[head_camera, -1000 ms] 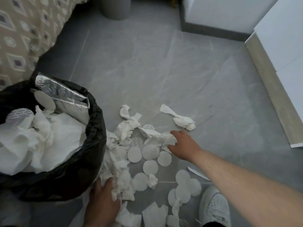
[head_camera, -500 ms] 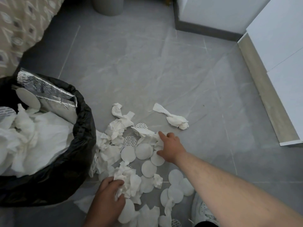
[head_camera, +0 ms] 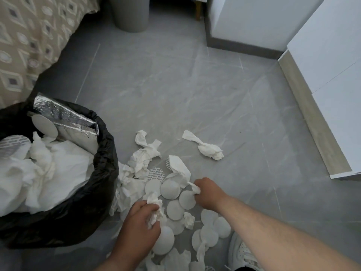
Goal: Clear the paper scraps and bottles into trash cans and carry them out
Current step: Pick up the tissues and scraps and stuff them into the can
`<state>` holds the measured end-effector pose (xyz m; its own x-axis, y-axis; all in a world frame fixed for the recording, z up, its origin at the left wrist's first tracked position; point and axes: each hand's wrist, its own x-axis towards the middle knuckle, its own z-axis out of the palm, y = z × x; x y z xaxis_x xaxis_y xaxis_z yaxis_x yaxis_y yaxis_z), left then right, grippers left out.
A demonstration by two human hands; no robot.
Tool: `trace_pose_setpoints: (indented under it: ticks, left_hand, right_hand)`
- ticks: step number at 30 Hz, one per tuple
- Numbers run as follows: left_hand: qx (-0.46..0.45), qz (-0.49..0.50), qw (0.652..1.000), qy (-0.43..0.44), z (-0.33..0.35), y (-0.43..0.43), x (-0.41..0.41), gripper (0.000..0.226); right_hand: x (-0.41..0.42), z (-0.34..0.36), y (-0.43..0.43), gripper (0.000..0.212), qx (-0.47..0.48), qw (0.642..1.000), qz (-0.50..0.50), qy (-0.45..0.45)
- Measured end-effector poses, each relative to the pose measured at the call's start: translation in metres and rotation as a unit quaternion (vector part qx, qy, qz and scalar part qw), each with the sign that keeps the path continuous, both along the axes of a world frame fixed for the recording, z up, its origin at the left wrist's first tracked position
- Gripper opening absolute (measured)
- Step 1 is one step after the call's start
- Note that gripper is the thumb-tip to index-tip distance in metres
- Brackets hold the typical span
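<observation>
You are crouching beside the bin (head_camera: 101, 192), both hands working the scrap pile (head_camera: 172, 194) just right of it. Your left hand (head_camera: 139, 225) is now closing into a fist around a tissue wad (head_camera: 155, 207); a second ago it was only resting at the pile's near edge. Your right hand (head_camera: 208, 193), flat on the pile before, is now pinching a tissue end (head_camera: 195, 188), fingers curled tight. Both loads look ready for dropping into the bin. One twisted tissue (head_camera: 207, 146) is lying apart, farther right. No bottles are showing.
</observation>
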<state>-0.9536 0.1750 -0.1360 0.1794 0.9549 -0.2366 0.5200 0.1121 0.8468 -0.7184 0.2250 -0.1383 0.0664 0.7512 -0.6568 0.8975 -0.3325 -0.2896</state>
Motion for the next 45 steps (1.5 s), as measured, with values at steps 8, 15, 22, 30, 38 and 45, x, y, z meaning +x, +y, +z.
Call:
trace_pose_setpoints:
  ticks: [8, 15, 22, 30, 38, 45]
  left_hand:
    - [-0.029, 0.010, 0.999, 0.029, -0.015, -0.010, -0.006, 0.034]
    - [-0.037, 0.008, 0.999, 0.022, -0.009, -0.004, -0.009, 0.038]
    - [-0.028, 0.020, 0.999, 0.019, -0.004, -0.001, -0.013, 0.042]
    - [-0.007, 0.014, 1.000, 0.002, 0.019, 0.012, -0.005, 0.045]
    - [0.034, -0.053, 0.998, -0.025, 0.145, 0.076, 0.006, 0.031]
    - [0.002, 0.036, 0.991, -0.128, 0.251, 0.110, -0.056, 0.028]
  right_hand:
    - [-0.056, -0.019, -0.037, 0.117, 0.005, 0.996, 0.005, -0.087]
    - [-0.078, -0.030, -0.041, 0.045, 0.053, 0.996, -0.029, -0.068]
    - [-0.051, -0.037, -0.039, 0.023, 0.052, 0.992, -0.109, 0.035]
    - [-0.022, 0.007, -0.016, 0.022, 0.039, 0.985, -0.140, 0.093]
    - [-0.003, 0.168, 0.040, 0.024, 0.154, 0.947, -0.221, 0.173]
    - [-0.052, 0.247, 0.031, 0.021, 0.209, 0.900, -0.245, 0.293]
